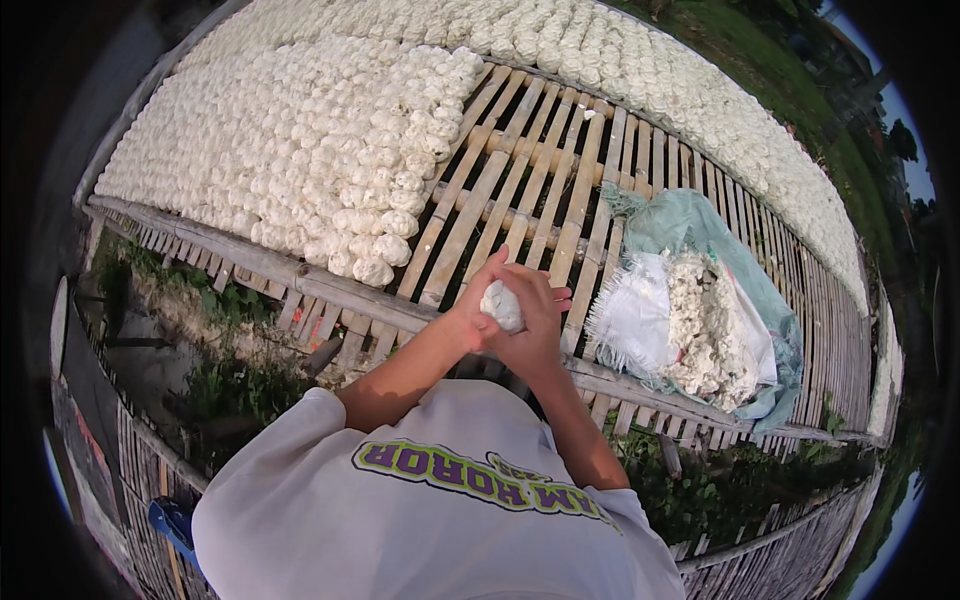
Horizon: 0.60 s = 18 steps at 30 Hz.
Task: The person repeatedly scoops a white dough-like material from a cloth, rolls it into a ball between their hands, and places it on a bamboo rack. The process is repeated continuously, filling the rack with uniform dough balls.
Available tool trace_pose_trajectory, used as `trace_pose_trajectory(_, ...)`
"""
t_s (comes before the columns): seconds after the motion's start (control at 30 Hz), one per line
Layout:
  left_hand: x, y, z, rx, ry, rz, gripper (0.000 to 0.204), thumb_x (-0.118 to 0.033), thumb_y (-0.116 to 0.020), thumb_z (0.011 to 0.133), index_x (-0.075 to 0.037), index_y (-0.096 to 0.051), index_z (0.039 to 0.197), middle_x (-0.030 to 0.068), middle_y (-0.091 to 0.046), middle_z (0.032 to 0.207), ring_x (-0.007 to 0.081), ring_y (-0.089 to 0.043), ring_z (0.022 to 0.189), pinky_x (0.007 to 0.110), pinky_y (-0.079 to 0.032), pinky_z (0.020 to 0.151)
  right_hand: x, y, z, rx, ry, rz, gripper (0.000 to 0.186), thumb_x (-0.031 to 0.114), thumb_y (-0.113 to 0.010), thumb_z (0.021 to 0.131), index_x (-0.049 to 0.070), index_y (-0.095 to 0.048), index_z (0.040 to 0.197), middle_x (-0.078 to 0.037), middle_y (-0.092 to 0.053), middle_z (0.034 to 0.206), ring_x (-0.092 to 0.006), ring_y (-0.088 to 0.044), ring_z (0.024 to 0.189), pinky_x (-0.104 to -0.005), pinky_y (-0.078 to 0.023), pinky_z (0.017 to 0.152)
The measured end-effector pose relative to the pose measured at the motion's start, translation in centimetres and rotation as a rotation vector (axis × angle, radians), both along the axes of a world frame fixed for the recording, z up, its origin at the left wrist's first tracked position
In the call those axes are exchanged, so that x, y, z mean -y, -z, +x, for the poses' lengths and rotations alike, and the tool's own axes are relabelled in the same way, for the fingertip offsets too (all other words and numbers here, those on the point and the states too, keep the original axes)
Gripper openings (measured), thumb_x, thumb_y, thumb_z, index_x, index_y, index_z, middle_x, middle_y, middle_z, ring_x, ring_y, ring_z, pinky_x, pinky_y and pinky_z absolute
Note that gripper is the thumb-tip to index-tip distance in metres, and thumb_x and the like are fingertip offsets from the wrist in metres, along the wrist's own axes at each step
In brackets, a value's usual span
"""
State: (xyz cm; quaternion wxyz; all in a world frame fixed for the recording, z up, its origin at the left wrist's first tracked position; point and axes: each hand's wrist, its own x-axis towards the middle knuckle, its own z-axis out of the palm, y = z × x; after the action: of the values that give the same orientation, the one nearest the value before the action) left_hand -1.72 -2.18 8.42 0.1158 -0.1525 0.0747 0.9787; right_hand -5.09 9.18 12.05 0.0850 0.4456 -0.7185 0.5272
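Note:
A rounded white lump of dough-like material [502, 307] is pressed between my two cupped hands, above the near edge of the bamboo rack [515, 195]. My left hand [474, 312] closes round its left side. From the right, my right hand [538, 325] wraps it, with its fingers crossing behind toward the left hand's fingers. Parts of the lump are hidden by both palms. Right of my hands lies an opened sack [640, 315], white with a fringed edge, holding a heap of crumbly white material [705, 335]. Left of them, packed rows of white lumps [290, 160] cover the slats.
A blue-green sheet [690, 212] lies under and around the sack. A bamboo pole [270, 258] edges the rack on the near side. Farther back, another band of white lumps [640, 70] stretches across. Gaps show between the slats. Green plants [235, 395] grow below the rack.

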Motion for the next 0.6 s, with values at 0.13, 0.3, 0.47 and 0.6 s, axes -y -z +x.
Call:
trace_pose_trajectory(0.13,-0.3,1.1,0.1,0.096,-0.118,-0.084,0.084,-0.08,-0.041,0.102,-0.007,-0.055,0.141,0.0214,-0.061,0.145,0.0388,-0.058,0.137,0.054,-0.047,0.114,0.0,-0.1,-0.5,0.064,-0.012,-0.11,0.039,0.027,-0.09,0.082,0.003,-0.075,0.11,-0.012,-0.074,0.105,-0.0279,-0.073,0.097,-0.0386,-0.057,0.088)
trace_pose_trajectory(0.3,-0.4,0.0,1.4,0.062,-0.086,-0.064,0.087,-0.082,-0.036,0.101,-0.008,-0.056,0.141,0.0208,-0.061,0.146,0.0367,-0.06,0.136,0.052,-0.048,0.115,0.6,-0.3,-0.1,-0.032,0.1,-0.054,0.035,0.027,-0.091,0.078,0.007,-0.077,0.103,-0.008,-0.074,0.105,-0.0259,-0.073,0.095,-0.0384,-0.057,0.082)
trace_pose_trajectory(0.47,0.4,-2.0,1.6,0.094,0.029,-0.222,0.096,-0.088,-0.041,0.096,-0.007,-0.055,0.145,0.0204,-0.06,0.148,0.0342,-0.059,0.138,0.051,-0.046,0.117,0.1,-0.7,0.1,-0.088,0.0,-0.053,0.029,0.02,-0.089,0.081,0.004,-0.075,0.102,-0.011,-0.073,0.098,-0.0265,-0.072,0.089,-0.0382,-0.057,0.077)
trace_pose_trajectory(0.6,-0.9,-2.1,1.2,0.277,-0.126,-0.268,0.09,-0.083,-0.043,0.098,-0.006,-0.056,0.144,0.0202,-0.06,0.147,0.0344,-0.058,0.139,0.05,-0.044,0.119,0.0,-0.1,-0.7,0.055,0.022,-0.08,0.037,0.025,-0.091,0.079,0.005,-0.076,0.105,-0.01,-0.072,0.1,-0.0277,-0.072,0.09,-0.0394,-0.057,0.08)
